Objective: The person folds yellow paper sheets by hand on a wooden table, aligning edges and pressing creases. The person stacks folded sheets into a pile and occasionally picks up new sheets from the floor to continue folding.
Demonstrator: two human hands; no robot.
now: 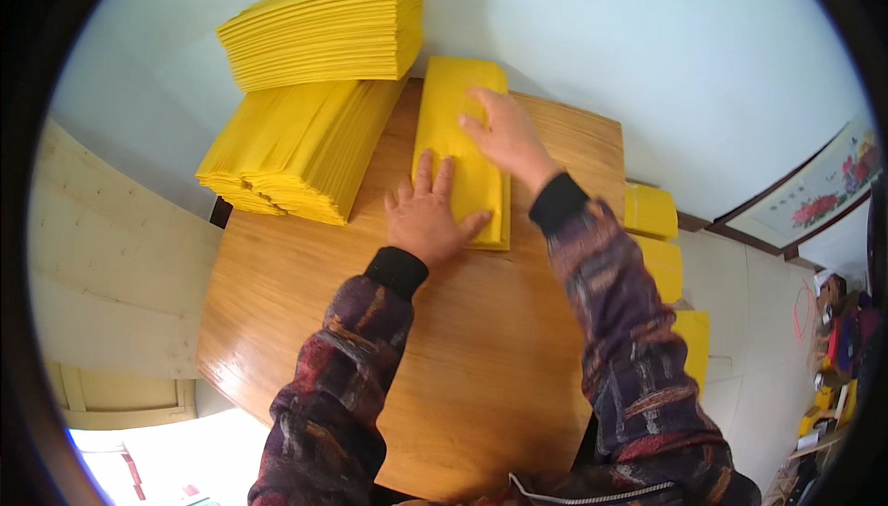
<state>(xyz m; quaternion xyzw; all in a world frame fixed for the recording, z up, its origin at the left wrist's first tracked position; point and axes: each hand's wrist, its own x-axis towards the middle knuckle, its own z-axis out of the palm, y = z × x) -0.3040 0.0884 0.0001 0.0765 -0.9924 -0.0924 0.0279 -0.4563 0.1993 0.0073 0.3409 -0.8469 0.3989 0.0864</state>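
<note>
A long, narrow pile of folded yellow sheets [458,85] lies on the wooden table [499,349]; whether they are cloth or paper I cannot tell. My left hand [425,215] rests flat with spread fingers on its near left part, the thumb reaching across toward the near end. Farther up, my right hand [511,141] is over the pile's right edge, its thumb and forefinger apart on or just above the yellow surface. Nothing shows gripped in either hand.
At the back left, a thick stack of folded yellow sheets [287,145] carries another stack [324,34] on top, close to the pale wall [601,34]. Several yellow bundles [655,265] sit lower, beyond the table's right edge. A flowered picture [823,187] leans at the right.
</note>
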